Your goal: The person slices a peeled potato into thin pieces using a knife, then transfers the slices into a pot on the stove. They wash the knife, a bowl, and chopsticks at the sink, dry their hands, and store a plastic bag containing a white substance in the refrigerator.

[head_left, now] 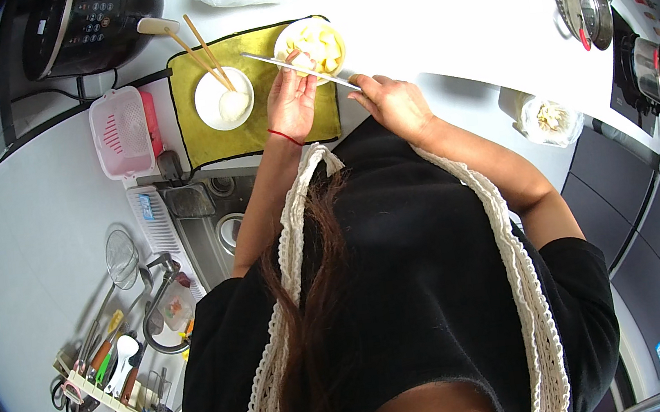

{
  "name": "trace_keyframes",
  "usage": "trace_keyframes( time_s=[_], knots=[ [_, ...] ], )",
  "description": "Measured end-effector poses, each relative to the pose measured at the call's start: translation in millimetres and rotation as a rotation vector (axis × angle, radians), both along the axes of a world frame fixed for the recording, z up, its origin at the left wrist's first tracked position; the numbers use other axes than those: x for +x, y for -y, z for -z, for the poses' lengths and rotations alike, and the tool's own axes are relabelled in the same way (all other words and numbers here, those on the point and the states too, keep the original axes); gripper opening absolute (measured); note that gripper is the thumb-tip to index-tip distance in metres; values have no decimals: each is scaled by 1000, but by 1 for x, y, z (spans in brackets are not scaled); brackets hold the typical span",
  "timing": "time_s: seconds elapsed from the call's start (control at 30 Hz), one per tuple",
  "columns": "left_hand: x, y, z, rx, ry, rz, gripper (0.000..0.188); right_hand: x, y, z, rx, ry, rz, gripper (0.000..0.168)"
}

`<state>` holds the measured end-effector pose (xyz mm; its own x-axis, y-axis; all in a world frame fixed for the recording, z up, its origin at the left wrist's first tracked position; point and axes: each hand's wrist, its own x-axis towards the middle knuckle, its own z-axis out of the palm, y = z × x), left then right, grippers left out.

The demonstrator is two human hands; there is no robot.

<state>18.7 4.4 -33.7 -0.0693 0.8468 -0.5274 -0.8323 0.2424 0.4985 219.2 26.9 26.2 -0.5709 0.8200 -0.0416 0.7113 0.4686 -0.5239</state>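
Observation:
My right hand (394, 102) grips the handle end of a long-bladed knife (269, 60), whose blade crosses over the near rim of a white bowl. In that bowl (339, 37) lie pale yellow cut chunks (316, 44) of food. My left hand (293, 105), with a red cord at the wrist, holds a pale piece of food (303, 61) against the blade at the bowl's near edge. To the left, a white bowl (203, 107) contains a white ball or mound (233, 105) and a pair of wooden chopsticks (202, 58). Both bowls stand on a yellow-green cloth (272, 136) with dark edging.
A black appliance with buttons (99, 33) and a pink-and-white basket (123, 132) stand left. Nearer are the sink (202, 246), its faucet (155, 314) and a utensil rack (113, 402). A lined bin (548, 117), a pot (653, 67) and a lidded pan (587, 14) are right.

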Motion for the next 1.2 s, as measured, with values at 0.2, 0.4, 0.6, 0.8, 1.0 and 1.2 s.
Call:
trace_keyframes(
  time_s=[0.2,0.4,0.6,0.8,1.0,1.2],
  knots=[
    [16,4,-7,-72,-105,-113,38,-5,5,2,-40,52,10,24],
    [23,7,-2,7,-225,-184,36,-3,5,2,-103,-24,24,26],
    [29,5,-2,109,-313,-228,35,-5,7,-1,-94,-16,38,26],
    [25,1,-10,-18,-67,-167,35,-3,3,0,-60,13,26,26],
    [31,1,-12,13,-222,-198,35,-5,6,2,-88,-44,56,30],
    [21,-1,-11,61,-156,-130,33,-1,0,8,-147,-115,71,36]
  ],
)
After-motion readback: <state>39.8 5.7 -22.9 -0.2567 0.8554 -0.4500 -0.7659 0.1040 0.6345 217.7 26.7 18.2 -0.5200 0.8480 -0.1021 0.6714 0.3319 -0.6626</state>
